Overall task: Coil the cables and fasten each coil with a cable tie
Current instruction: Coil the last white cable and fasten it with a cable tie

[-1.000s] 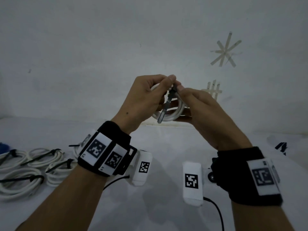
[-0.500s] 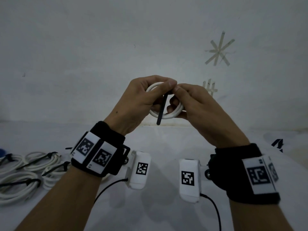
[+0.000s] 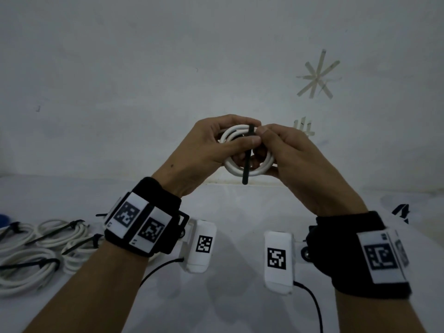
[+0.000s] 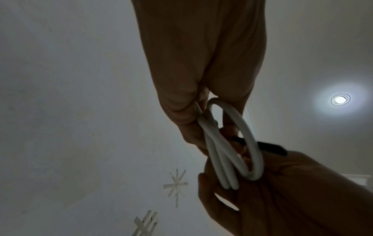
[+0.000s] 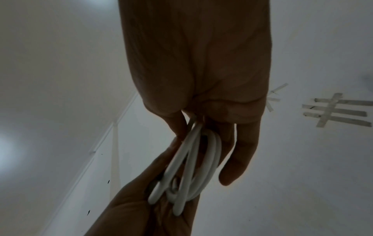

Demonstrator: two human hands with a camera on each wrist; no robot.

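Both hands hold a small white cable coil [image 3: 249, 170] up in front of the wall. A black cable tie [image 3: 247, 159] runs down across the coil's middle, its tail hanging below the lower edge. My left hand [image 3: 223, 143] grips the coil's left side, the thumb pressing on the tie. My right hand [image 3: 276, 145] pinches the tie at the coil's top and cups the right side. In the left wrist view the white loops [image 4: 232, 151] run between both hands, with the black tie end [image 4: 272, 148] sticking out. The right wrist view shows the coil [image 5: 191, 167] edge-on between the fingers.
Several white coils fastened with black ties [image 3: 36, 251] lie on the white table [image 3: 228, 308] at the left. A black object [image 3: 400, 211] sits at the far right. Tape marks [image 3: 317, 75] are stuck on the wall behind.
The tie's tail has swung from slanting to nearly upright across the coil. My left thumb now presses over it and my right fingers have closed in at the top.
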